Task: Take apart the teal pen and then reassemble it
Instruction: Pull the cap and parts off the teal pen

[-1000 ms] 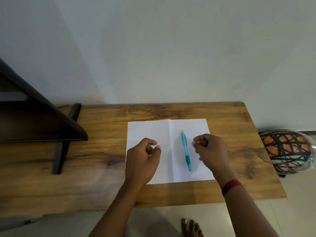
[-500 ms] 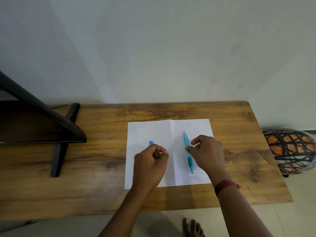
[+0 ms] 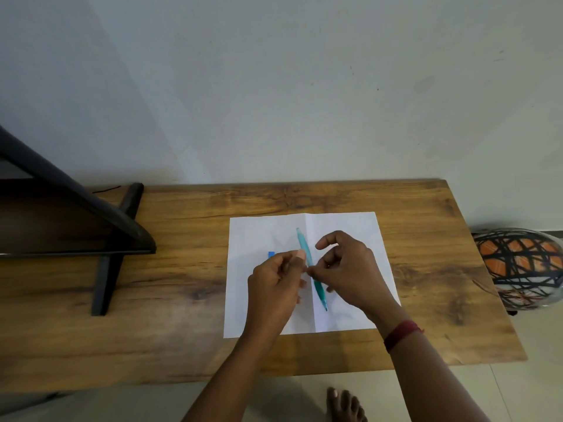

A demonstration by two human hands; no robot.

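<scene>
The teal pen [image 3: 320, 292] hangs slanted just above the white sheet of paper [image 3: 350, 226], tip toward me. My right hand [image 3: 350, 272] pinches its middle from the right. My left hand [image 3: 274, 287] meets it from the left, thumb and fingers closed on the barrel at the same spot. The upper barrel and the darker grip end stick out on either side of my fingers. A small blue piece [image 3: 271, 254] lies on the paper just left of my left thumb.
The paper lies on a wooden table [image 3: 182, 214] against a pale wall. A black angled stand [image 3: 122, 226] takes up the table's left side. An orange and black netted object [image 3: 521, 266] sits off the right edge. A bare foot [image 3: 344, 403] shows below.
The small blue piece came out of my left hand onto the paper. My right hand picked the pen up off the sheet, and my left hand moved right to grip it.
</scene>
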